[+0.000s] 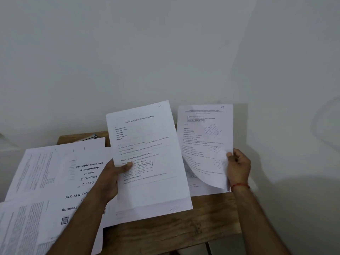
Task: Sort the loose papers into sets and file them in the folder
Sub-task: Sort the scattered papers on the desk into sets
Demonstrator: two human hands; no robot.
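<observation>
My left hand (112, 176) holds up a printed letter sheet (149, 150) marked "S1" at its top corner, thumb on its left edge. My right hand (237, 167) grips another printed sheet (206, 137) marked "S5", whose lower corner curls. Both sheets are raised above a small wooden table (184, 232). Several loose papers (60, 181) lie spread over the table's left side, the top one reading "Test of Reasoning & Computer Aptitude" upside down. A further sheet (202, 188) lies flat under the right-hand sheet. A folder's clip (90, 137) shows at the table's back left.
A plain white wall (165, 52) stands right behind the table. The loose papers overhang the table's left and front edges. Grey floor tiles (226, 245) show below the table's front right corner.
</observation>
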